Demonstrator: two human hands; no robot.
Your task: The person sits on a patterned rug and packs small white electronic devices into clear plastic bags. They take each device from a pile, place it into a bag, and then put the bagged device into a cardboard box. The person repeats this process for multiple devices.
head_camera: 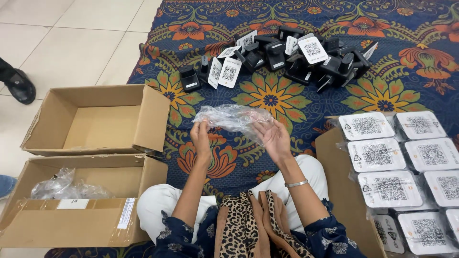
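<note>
Head view. The person sits on a patterned floral cloth (287, 102) spread over a tiled floor, legs folded, both forearms raised in front of the body.

Left hand (201, 138): fingers pinched closed on the left edge of a clear plastic bag (234, 117). Right hand (273, 138): palm turned up, fingers partly curled, gripping the right end of the same bag. The bag is crumpled, held between both hands above the cloth, clear of the surface. A metal bangle (296, 183) sits on the right wrist.

Beyond the hands, a pile of black stands with white code cards (287, 55) lies loose on the cloth, well apart from the bag.

At the person's left, two open cardboard boxes stand side by side. The upper box (95, 119) shows bare walls and floor. The lower box (81, 200) holds crumpled clear plastic wrappers (62, 186) in its far left corner.

At the person's right, a third cardboard box (334, 177) holds wrapped white code cards (389, 184) packed in rows, faces up.

A dark shoe (19, 85) of another person rests on the tiles at the left edge.
</note>
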